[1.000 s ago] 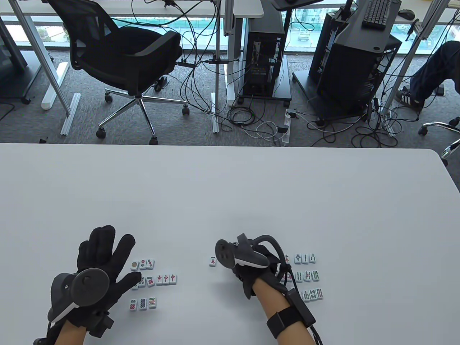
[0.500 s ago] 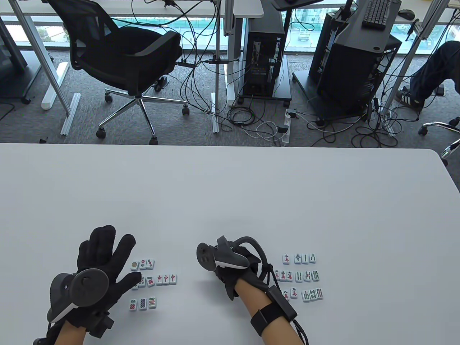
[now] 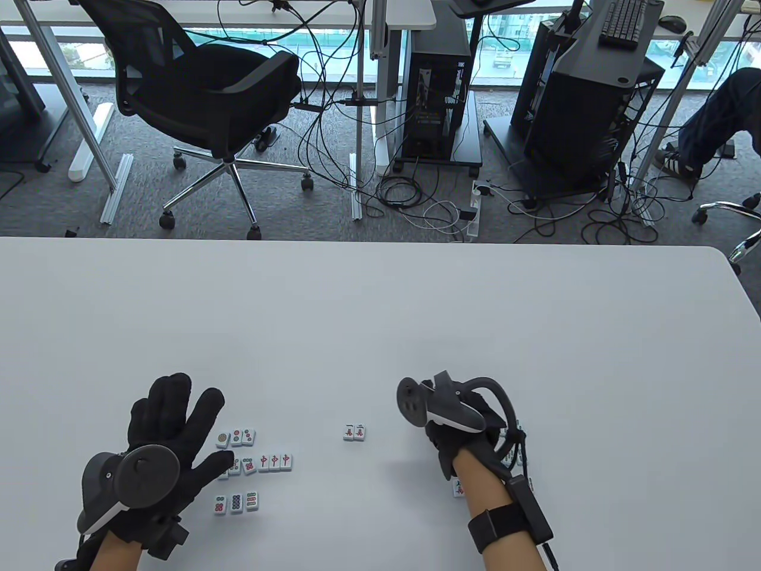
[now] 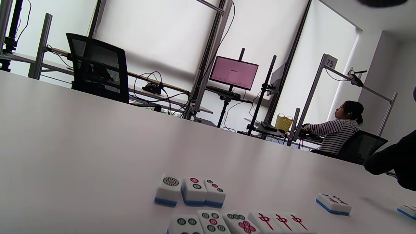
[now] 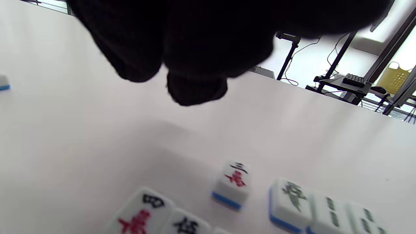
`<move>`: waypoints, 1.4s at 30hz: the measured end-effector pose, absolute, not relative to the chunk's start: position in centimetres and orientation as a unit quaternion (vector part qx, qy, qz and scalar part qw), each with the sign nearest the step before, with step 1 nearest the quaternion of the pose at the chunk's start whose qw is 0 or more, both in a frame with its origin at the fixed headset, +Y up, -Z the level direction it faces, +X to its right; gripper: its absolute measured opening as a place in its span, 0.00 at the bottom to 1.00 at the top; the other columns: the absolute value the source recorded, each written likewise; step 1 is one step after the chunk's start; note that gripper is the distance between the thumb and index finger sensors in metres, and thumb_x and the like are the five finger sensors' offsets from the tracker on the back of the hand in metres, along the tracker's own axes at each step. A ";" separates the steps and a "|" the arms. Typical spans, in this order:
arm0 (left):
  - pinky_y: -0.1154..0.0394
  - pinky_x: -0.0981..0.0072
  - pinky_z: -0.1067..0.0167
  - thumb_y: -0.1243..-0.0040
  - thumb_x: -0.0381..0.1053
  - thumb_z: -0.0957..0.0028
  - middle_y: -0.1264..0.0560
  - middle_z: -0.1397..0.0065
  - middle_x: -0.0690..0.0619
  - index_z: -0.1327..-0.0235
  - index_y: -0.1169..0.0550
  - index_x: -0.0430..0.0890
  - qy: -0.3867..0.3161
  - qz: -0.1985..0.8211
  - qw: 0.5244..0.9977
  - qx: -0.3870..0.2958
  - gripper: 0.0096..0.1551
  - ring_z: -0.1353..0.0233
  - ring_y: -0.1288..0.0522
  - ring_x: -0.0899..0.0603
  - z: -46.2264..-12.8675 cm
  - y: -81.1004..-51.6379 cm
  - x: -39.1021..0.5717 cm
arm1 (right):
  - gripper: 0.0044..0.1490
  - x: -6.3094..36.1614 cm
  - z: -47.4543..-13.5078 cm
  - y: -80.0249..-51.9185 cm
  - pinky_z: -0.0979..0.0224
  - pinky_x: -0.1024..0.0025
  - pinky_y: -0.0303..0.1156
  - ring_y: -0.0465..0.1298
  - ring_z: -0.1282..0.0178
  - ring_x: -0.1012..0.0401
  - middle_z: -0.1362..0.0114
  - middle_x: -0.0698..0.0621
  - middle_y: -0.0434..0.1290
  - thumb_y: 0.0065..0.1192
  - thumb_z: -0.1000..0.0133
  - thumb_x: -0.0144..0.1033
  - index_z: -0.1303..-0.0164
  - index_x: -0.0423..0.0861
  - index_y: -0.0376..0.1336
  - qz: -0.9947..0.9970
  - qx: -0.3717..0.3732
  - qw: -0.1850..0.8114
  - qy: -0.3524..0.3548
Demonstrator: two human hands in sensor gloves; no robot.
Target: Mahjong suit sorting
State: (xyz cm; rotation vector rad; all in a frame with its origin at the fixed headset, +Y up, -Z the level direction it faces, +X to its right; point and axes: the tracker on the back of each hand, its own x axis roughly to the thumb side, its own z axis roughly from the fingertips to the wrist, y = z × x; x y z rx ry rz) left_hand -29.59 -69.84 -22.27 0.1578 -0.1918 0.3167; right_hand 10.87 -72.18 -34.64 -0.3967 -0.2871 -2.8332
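My left hand [image 3: 178, 416] lies flat and spread on the table, its thumb beside the left group of tiles: a top row of dot tiles [image 3: 236, 438], a middle row ending in red-marked tiles [image 3: 274, 462], and a bottom row [image 3: 236, 503]. The left wrist view shows these rows [image 4: 191, 191] close up. A pair of character tiles [image 3: 355, 432] lies alone mid-table. My right hand [image 3: 461, 443] hovers over the right group and hides most of it; one tile [image 3: 458, 489] shows by the wrist. Its fingertips [image 5: 195, 87] hang empty above a character tile [image 5: 232, 183] and bamboo tiles [image 5: 289, 203].
The white table [image 3: 380, 309] stretches far beyond the tiles. Past its far edge stand an office chair [image 3: 208, 89], computer towers and cables on the floor. A person in a striped top [image 4: 334, 130] sits at another desk.
My right hand went left to the lone middle tile, left a second tile beside it, then swung back right over the right group. The left hand stayed still.
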 end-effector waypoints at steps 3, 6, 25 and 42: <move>0.66 0.38 0.21 0.55 0.80 0.59 0.73 0.18 0.61 0.22 0.53 0.67 -0.095 0.156 0.980 0.077 0.51 0.14 0.71 0.45 -22.3 -69.9 -29.6 | 0.35 13.3 -34.4 -73.2 0.69 0.71 0.77 0.78 0.73 0.63 0.55 0.50 0.81 0.68 0.48 0.39 0.30 0.45 0.64 -0.974 -0.113 0.164 -0.107; 0.66 0.38 0.21 0.55 0.80 0.59 0.73 0.18 0.61 0.22 0.53 0.67 -0.093 0.152 0.981 0.074 0.51 0.14 0.71 0.45 -22.3 -70.0 -29.6 | 0.35 14.7 -34.3 -74.1 0.70 0.72 0.77 0.77 0.74 0.64 0.56 0.50 0.81 0.69 0.49 0.39 0.30 0.45 0.64 -0.974 -0.097 0.161 -0.124; 0.66 0.38 0.21 0.54 0.80 0.59 0.73 0.18 0.61 0.22 0.52 0.67 -0.089 0.152 0.982 0.069 0.51 0.14 0.71 0.45 -22.4 -69.9 -29.6 | 0.34 12.8 -35.3 -75.6 0.76 0.74 0.75 0.75 0.80 0.66 0.62 0.51 0.81 0.71 0.50 0.41 0.36 0.39 0.68 -0.971 -0.098 0.167 -0.139; 0.66 0.38 0.21 0.54 0.80 0.59 0.72 0.18 0.61 0.22 0.52 0.66 -0.092 0.157 0.981 0.069 0.51 0.14 0.71 0.45 -22.4 -69.9 -29.6 | 0.36 0.2 -33.1 -75.7 0.74 0.72 0.76 0.76 0.78 0.65 0.60 0.50 0.81 0.71 0.51 0.41 0.36 0.37 0.67 -0.960 -0.241 0.105 -0.101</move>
